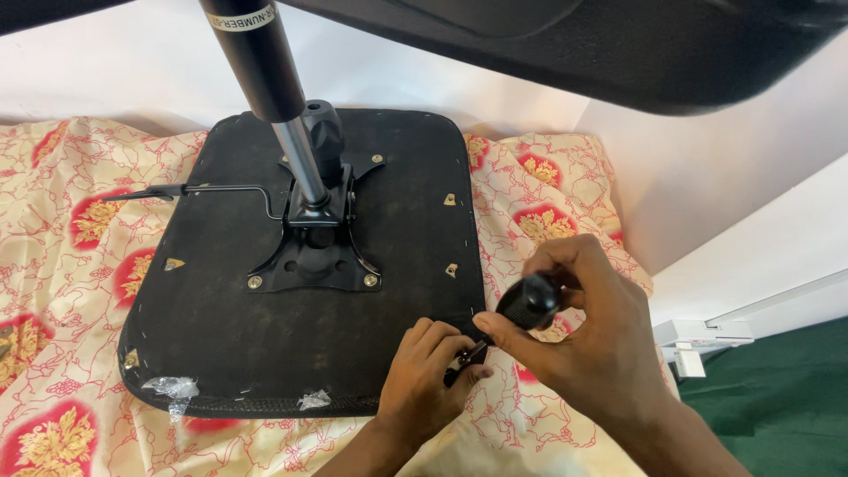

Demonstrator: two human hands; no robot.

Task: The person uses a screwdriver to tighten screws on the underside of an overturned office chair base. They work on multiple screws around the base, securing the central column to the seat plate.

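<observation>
Fingers of the right hand (583, 327) wrap closed around the black handle of a screwdriver (517, 311), whose shaft slants down toward the left hand (428, 375). That left hand curls narrowly at the tool's tip, pinching something small and dark that is too hidden to identify, right at the near corner of an upturned black chair seat (221, 327). Beyond both hands, the seat's metal mounting plate (314, 252) and gas-lift cylinder (265, 66) rise. Everything rests on a floral bedsheet (62, 265).
</observation>
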